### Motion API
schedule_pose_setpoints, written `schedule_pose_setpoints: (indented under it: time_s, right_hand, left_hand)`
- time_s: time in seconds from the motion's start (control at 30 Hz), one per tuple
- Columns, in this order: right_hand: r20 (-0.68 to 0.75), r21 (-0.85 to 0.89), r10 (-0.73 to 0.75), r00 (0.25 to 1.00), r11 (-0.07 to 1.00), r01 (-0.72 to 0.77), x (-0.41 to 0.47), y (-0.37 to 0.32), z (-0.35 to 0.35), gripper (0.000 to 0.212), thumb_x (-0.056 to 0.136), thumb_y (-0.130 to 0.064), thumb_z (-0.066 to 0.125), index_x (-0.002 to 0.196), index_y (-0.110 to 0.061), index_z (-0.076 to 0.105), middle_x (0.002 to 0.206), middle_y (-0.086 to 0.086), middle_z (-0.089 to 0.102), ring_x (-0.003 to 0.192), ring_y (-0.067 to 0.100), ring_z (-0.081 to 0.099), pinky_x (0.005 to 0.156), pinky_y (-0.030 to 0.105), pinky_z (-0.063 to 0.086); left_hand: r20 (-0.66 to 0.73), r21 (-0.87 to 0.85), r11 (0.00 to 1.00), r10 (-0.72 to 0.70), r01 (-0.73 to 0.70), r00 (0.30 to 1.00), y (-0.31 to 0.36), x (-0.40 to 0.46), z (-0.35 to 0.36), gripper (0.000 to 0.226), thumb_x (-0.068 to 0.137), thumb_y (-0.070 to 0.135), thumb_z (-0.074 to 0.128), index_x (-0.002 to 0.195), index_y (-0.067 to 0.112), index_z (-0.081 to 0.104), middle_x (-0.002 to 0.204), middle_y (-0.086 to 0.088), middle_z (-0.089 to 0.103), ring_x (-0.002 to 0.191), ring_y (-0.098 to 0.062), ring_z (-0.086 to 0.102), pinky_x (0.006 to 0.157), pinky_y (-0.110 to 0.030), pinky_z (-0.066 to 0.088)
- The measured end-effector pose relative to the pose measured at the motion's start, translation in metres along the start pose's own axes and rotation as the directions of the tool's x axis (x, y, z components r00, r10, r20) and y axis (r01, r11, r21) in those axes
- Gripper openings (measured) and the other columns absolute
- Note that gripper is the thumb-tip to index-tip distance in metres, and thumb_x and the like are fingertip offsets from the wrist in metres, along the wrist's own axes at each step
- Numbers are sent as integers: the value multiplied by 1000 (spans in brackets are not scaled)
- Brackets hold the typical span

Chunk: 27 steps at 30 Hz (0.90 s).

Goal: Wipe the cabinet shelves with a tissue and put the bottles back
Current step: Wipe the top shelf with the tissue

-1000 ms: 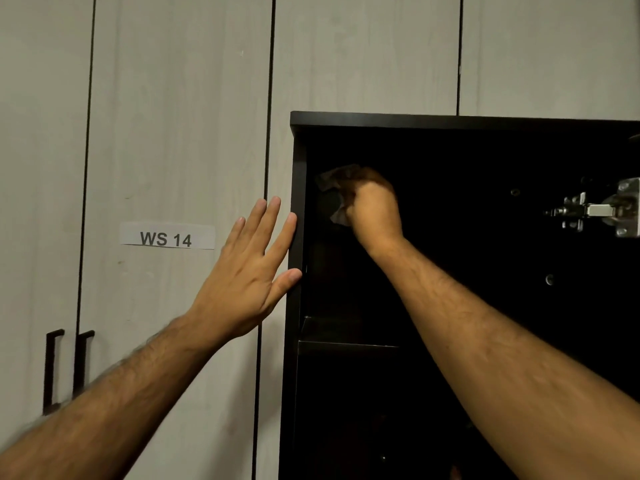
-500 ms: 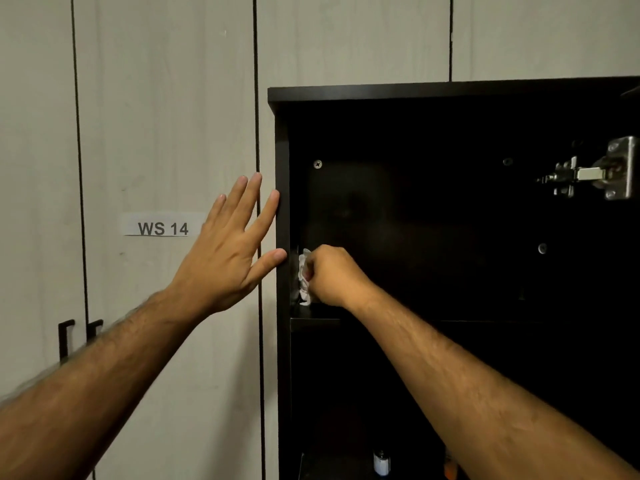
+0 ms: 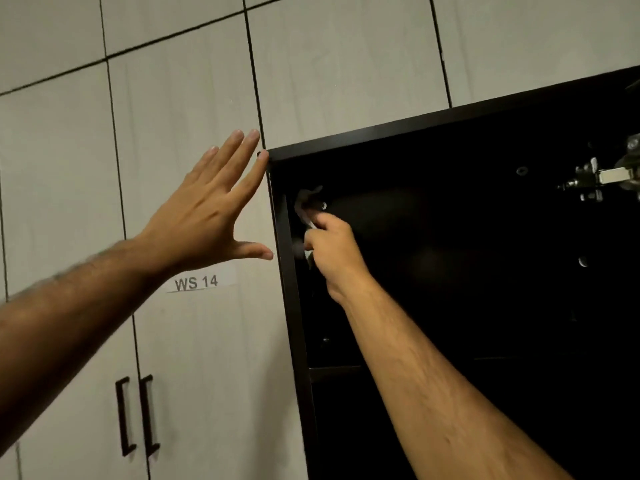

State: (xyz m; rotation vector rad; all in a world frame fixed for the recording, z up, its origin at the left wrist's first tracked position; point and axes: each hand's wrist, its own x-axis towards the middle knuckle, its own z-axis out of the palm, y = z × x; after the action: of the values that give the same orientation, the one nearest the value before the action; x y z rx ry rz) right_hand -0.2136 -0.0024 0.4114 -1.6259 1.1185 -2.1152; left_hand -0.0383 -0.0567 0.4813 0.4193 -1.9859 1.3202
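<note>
Wiping is seen underway inside the dark cabinet [image 3: 450, 237], upper compartment, near its left inner wall. Tissue [image 3: 306, 209] is gripped by the right hand [image 3: 334, 252], fingers curled round it; crumpled wad is pressed at or v. close to the side panel, just below the top board. Left hand [image 3: 207, 213] is held flat w/ fingers straight and spread, laid against the pale door panel beside the cabinet frame, index tip touching the frame's top corner. A shelf [image 3: 336, 368] is made out lower down, dim. Bottles not seen in view, so their whereabouts can't be stated. Hinge [image 3: 599, 178] is noted at the right side, well apart from the wiping hand. Label "WS 14" [image 3: 197, 282] and two handles [image 3: 136, 415] are noted on the pale doors. Risks, judged: interior is v. dark, so patches could be missed; thin tissue could be snagged or torn on the screw head [image 3: 323, 205] next to it; shelf proper appears not yet reached.
</note>
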Motion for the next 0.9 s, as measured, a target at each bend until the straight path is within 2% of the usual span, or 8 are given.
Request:
schedule_pose_setpoints:
  time_s: [0.17, 0.33, 0.4, 0.5, 0.6, 0.7, 0.83, 0.9]
  right_hand:
    - [193, 77, -20, 981, 997, 5, -10, 16, 7, 61, 94, -29, 37, 153, -27, 22, 158, -6, 24, 129, 1, 22, 94, 22, 21]
    - [200, 84, 38, 979, 995, -56, 0, 4, 4, 47, 101, -45, 29, 130, -17, 53, 118, -14, 49, 122, 9, 35, 92, 23, 24]
    - [211, 86, -42, 977, 996, 24, 2, -1, 6, 57, 100, -53, 26, 143, -20, 43, 129, -17, 50, 106, -5, 41, 85, 12, 27]
    - [272, 53, -177, 946, 984, 169, -13, 10, 10, 54, 92, -60, 23, 145, -55, 15, 123, -61, 27, 104, -34, 35, 78, -9, 28]
    - [296, 49, -126, 947, 992, 117, -18, 19, 8, 62, 88, -67, 23, 148, -53, 13, 153, -35, 20, 128, -16, 23, 99, 11, 17]
    - [281, 33, -13, 960, 999, 4, -1, 9, 3, 57, 101, -53, 21, 153, -28, 25, 160, -5, 25, 122, -5, 23, 99, 19, 18]
    - [278, 55, -138, 951, 990, 128, -4, -3, 16, 51, 100, -57, 20, 150, -48, 17, 158, -12, 25, 113, -16, 33, 84, 7, 23]
    - [304, 61, -205, 930, 979, 196, -19, 11, 16, 54, 92, -61, 23, 145, -61, 11, 155, -32, 18, 129, -16, 30, 97, 13, 22]
  left_hand:
    - [91, 155, 984, 71, -84, 993, -15, 12, -17, 128, 64, 73, 61, 156, 12, -4, 164, -13, -4, 151, -30, -6, 121, -51, 12]
    - [117, 221, 967, 99, -123, 988, -23, 13, -23, 130, 63, 54, 81, 156, 15, -2, 162, -18, -1, 150, -35, -2, 119, -53, 15]
    - [107, 235, 964, 104, -127, 989, -25, 15, -23, 130, 64, 49, 84, 156, 16, -1, 162, -19, 0, 150, -36, 0, 119, -53, 15]
    - [95, 246, 961, 103, -123, 990, -28, 15, -21, 129, 64, 42, 86, 156, 16, 0, 162, -20, 1, 150, -36, 2, 118, -52, 16]
    - [80, 247, 961, 107, -124, 991, -27, 14, -17, 124, 67, 37, 86, 156, 16, 2, 162, -20, 1, 150, -36, 2, 118, -52, 17]
    - [62, 233, 966, 100, -112, 993, -25, 13, -15, 120, 70, 29, 85, 156, 16, 1, 162, -19, 1, 150, -35, 2, 118, -53, 18]
    - [56, 218, 972, 77, -87, 995, -24, 12, -14, 119, 72, 27, 84, 156, 18, -1, 162, -19, -2, 150, -35, 0, 118, -53, 18]
    - [50, 207, 975, 74, -83, 996, -23, 11, -13, 118, 72, 28, 84, 156, 18, 1, 162, -19, -1, 150, -35, 0, 118, -54, 19]
